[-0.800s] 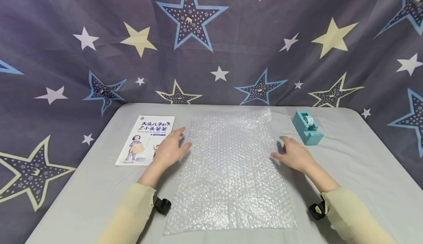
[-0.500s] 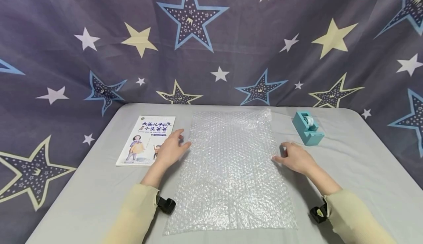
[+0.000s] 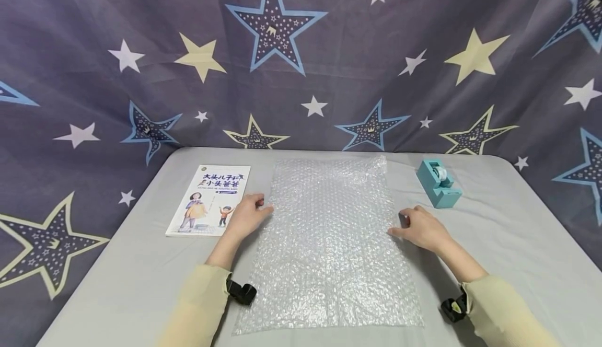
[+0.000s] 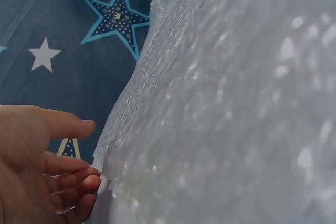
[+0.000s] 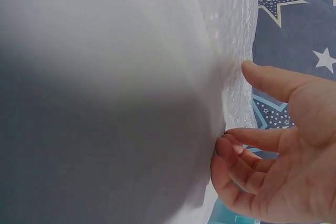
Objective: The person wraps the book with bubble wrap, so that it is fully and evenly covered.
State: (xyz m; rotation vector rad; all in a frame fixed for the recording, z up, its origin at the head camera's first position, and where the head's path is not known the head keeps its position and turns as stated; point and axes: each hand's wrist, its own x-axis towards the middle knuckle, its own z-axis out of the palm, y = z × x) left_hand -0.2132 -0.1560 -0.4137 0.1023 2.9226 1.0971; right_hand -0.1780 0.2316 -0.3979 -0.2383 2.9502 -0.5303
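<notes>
A clear sheet of bubble wrap (image 3: 329, 253) lies flat, long side running away from me. At its left edge is my left hand (image 3: 245, 216), thumb and fingers apart; in the left wrist view its fingertips (image 4: 90, 183) reach right to the sheet's border. Across from it, my right hand (image 3: 423, 228) is at the right edge, with the thumb extended over the border. The right wrist view shows a gap between that thumb and the loosely bent fingers (image 5: 231, 169), whose tips are down at the table surface. Neither hand grips the sheet.
A white picture book (image 3: 207, 200) lies left of the sheet, beside my left hand. Back right stands a teal tape dispenser (image 3: 438, 185) with a roll of tape. The grey-covered table (image 3: 512, 242) ends at a dark curtain (image 3: 301, 83) printed with stars.
Both hands have drawn slightly nearer along the sheet's edges, and their fingers have lowered and bent more. The bubble wrap, book and tape dispenser stay in place.
</notes>
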